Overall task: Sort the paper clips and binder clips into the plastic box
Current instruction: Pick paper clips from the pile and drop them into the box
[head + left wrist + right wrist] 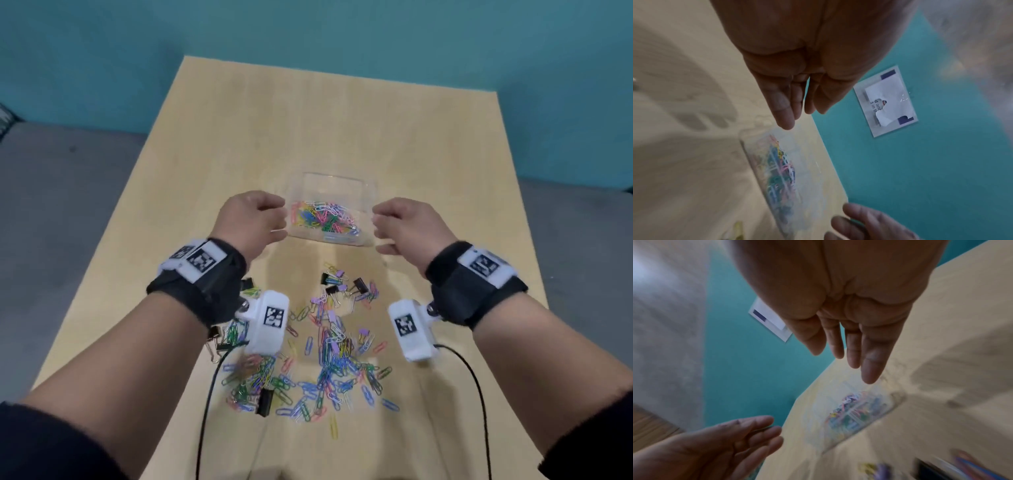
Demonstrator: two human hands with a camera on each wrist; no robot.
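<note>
A clear plastic box stands mid-table with several coloured paper clips lying in it. My left hand hovers at its left wall and my right hand at its right wall. Both are empty with relaxed fingers. The left wrist view shows straight fingers above the blurred box. In the right wrist view the fingers likewise hang over the box, apart from it. A loose pile of paper clips mixed with black binder clips and purple ones lies nearer me.
The wooden table ends at a teal wall behind, and grey floor lies on both sides. More binder clips sit under my left wrist. Two black cables run off the front edge. A paper notice hangs on the wall.
</note>
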